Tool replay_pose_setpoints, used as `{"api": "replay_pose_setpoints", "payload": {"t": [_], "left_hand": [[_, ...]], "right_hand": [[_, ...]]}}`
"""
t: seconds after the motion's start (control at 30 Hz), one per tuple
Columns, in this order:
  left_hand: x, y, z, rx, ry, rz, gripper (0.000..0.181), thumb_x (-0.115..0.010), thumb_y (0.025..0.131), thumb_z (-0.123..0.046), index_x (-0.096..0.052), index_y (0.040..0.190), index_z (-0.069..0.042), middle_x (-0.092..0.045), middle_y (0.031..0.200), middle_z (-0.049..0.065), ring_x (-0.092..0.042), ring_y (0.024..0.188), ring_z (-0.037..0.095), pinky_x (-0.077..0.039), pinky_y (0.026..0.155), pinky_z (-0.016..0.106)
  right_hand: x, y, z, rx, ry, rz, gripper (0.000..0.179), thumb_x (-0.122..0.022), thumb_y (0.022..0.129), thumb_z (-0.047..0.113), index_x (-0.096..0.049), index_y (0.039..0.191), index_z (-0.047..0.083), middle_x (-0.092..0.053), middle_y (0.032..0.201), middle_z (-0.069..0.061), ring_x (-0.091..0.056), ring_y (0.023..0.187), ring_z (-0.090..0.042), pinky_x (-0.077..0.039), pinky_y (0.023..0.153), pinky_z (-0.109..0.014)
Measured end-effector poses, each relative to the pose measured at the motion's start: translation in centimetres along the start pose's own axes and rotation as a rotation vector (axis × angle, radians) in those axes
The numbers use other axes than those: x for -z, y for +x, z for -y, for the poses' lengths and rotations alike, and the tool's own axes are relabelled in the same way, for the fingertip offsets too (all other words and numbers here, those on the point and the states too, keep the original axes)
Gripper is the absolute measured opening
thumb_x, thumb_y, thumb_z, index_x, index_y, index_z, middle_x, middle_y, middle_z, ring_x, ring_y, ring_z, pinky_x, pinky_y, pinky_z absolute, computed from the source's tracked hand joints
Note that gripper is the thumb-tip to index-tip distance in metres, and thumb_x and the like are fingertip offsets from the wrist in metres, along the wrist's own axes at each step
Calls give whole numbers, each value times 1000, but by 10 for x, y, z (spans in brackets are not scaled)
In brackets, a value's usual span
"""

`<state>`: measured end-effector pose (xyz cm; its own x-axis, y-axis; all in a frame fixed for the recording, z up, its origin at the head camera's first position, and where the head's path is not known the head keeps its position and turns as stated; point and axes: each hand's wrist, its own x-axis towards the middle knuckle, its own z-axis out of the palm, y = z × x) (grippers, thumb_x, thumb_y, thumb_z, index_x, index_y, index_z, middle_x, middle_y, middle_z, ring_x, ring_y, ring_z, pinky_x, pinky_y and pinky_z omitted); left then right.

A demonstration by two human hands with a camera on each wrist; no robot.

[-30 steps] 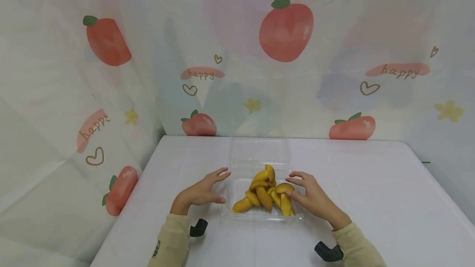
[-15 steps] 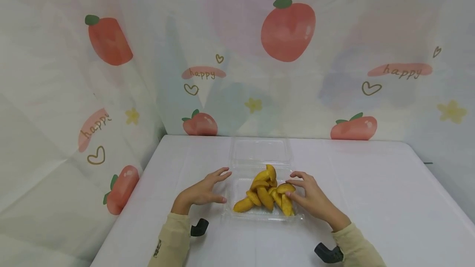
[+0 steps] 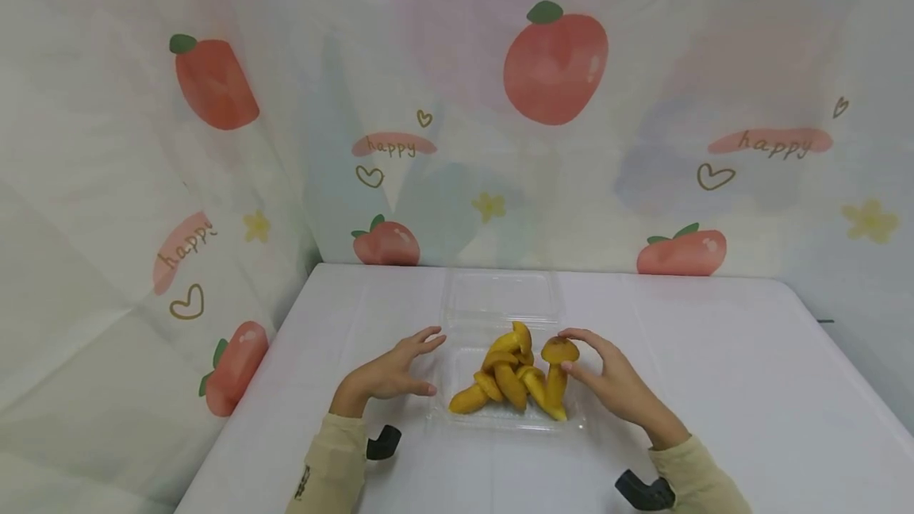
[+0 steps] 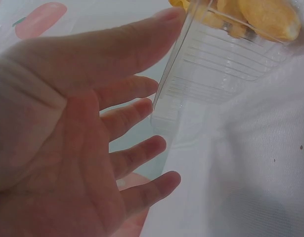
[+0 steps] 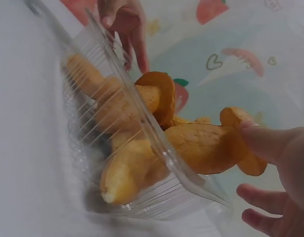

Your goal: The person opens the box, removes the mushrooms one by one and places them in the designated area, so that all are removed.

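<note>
A clear plastic container (image 3: 457, 421) on the table holds several yellow-brown mushrooms (image 3: 508, 384) in a loose heap. My right hand (image 3: 623, 389) pinches one mushroom (image 3: 556, 384) by its cap at the container's right side. That mushroom stands upright, cap above the rim, its stem reaching down into the container, as the right wrist view (image 5: 203, 148) also has it from the side. My left hand (image 3: 389, 371) is at the container's left side, fingers relaxed and apart, holding nothing. In the left wrist view its thumb (image 4: 142, 42) is right at the container's rim.
The container's clear lid (image 3: 503, 296) lies folded back toward the wall. A white cloth (image 3: 678, 339) covers the table. A fruit-printed curtain (image 3: 457, 101) hangs behind and to the left. Dark curved wrist pieces (image 3: 384, 443) stick out by both sleeves.
My right hand has taken the mushroom by its cap and raised it slightly, drawing it a little right and more upright. The left hand stays in place.
</note>
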<state>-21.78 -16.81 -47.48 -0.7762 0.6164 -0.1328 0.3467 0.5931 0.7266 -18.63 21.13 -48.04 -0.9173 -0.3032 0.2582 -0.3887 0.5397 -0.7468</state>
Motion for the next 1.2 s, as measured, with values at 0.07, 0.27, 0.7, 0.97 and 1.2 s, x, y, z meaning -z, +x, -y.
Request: {"api": "replay_pose_setpoints", "payload": {"t": [0.07,0.27,0.7,0.97,1.2], "left_hand": [[-1,0,0,-1,0,1,83,-75,92,-18,-29,159,-4,-14,170,16,-15,156,42,-21,121,68],[-3,1,0,6,2,4,83,-75,92,-19,-28,159,-5,-14,170,14,-16,156,42,-21,121,68],[-2,1,-2,22,8,6,83,-75,92,-18,-29,160,-7,-14,171,12,-15,156,41,-21,122,67],[-2,1,-3,24,-1,6,82,-74,92,-18,-29,160,-8,-13,171,12,-15,157,40,-22,122,66],[0,0,-3,15,1,9,82,-74,93,-18,-28,160,-7,-13,171,15,-15,156,41,-21,121,67]], "right_hand": [[3,0,1,-13,21,-11,44,-65,100,17,-51,139,3,-61,137,-19,-52,132,-49,-36,106,-74],[11,-2,3,38,49,-91,47,-61,101,8,-43,143,3,-66,130,-21,-69,114,-23,-56,99,-49],[26,-3,-1,110,159,-203,49,-56,99,-5,-42,145,-2,-57,122,3,-62,86,-4,-55,68,-19],[37,-5,-5,68,138,-184,65,-60,97,-3,-30,155,3,-49,132,4,-60,94,0,-55,78,-13],[44,-5,-20,47,108,-242,61,-60,97,-4,-33,152,0,-51,134,-3,-57,98,10,-52,78,-9]]}}
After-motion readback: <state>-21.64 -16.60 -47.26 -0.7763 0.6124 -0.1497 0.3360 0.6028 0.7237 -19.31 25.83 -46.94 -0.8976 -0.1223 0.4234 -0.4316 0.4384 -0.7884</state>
